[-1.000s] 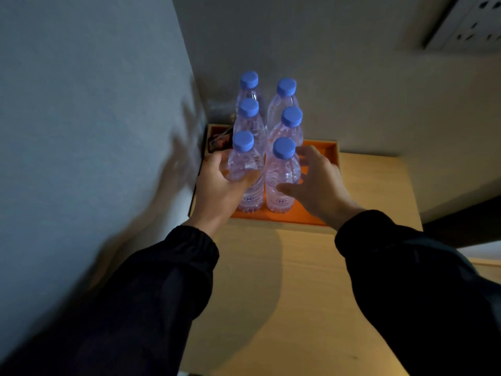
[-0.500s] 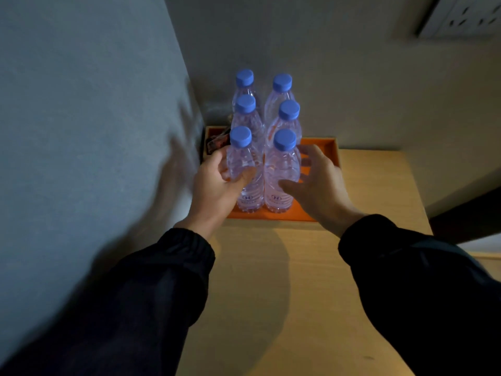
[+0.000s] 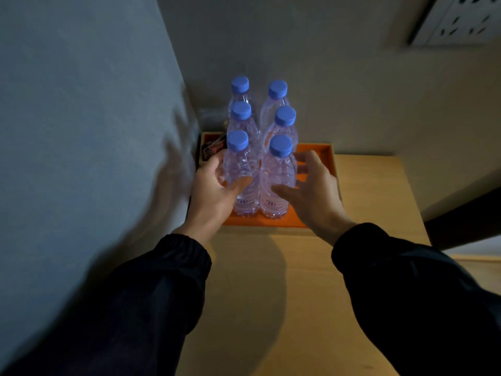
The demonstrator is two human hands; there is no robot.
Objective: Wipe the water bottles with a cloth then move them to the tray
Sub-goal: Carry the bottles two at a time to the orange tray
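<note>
Six water bottles stand upright in two rows on the orange tray (image 3: 320,213), which sits in the back-left corner of the tabletop (image 3: 298,280) against the wall. The left hand (image 3: 214,194) is wrapped around the front-left bottle (image 3: 240,169), fingers curled on its body. The right hand (image 3: 311,194) sits at the front-right bottle (image 3: 276,180) with fingers spread; thumb looks like it's touching, but I can't tell for sure if it's gripping. Both bottles are right ahead of the hands, long axis vertical. Tight on the left near the wall, plenty of open tabletop toward the person. No cloth visible anywhere.
</note>
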